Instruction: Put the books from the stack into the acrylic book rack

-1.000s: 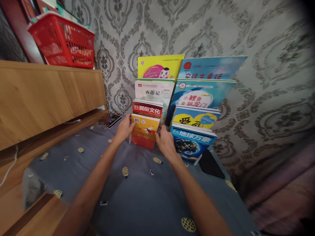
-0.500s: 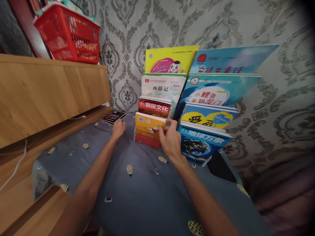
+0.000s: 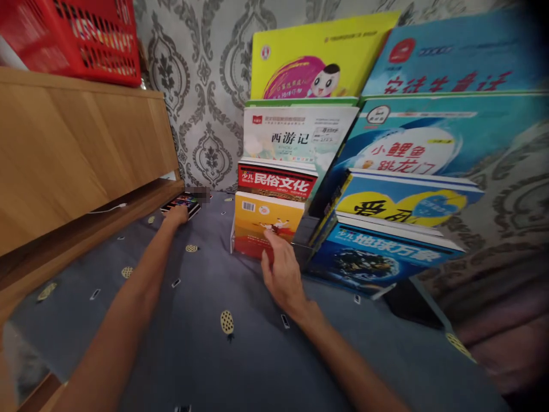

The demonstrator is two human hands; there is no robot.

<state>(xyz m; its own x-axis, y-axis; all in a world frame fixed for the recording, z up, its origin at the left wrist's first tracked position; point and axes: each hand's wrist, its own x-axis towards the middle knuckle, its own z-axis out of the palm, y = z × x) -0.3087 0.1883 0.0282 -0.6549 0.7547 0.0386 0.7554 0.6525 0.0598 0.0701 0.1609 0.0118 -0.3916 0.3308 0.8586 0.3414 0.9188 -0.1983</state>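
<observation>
At the far left of the cloth, my left hand is closed on the near edge of a small stack of dark-covered books; the fingertips are mostly hidden. My right hand is open in front of an orange-yellow book, its index finger extended at or just before the cover. I cannot tell whether it touches. That book stands upright at the front of the left row. Behind it rise a red-covered book, a pale book and a tall yellow book.
Another row stands on the right, with a blue earth-picture book foremost. A dark flat object lies beside it. Grey patterned cloth covers the table. To the left are a wooden cabinet and a red basket.
My right hand has let go of the orange-yellow book's top right corner and moved lower, before its cover. My left hand is now on the dark books' near edge. The view has moved closer.
</observation>
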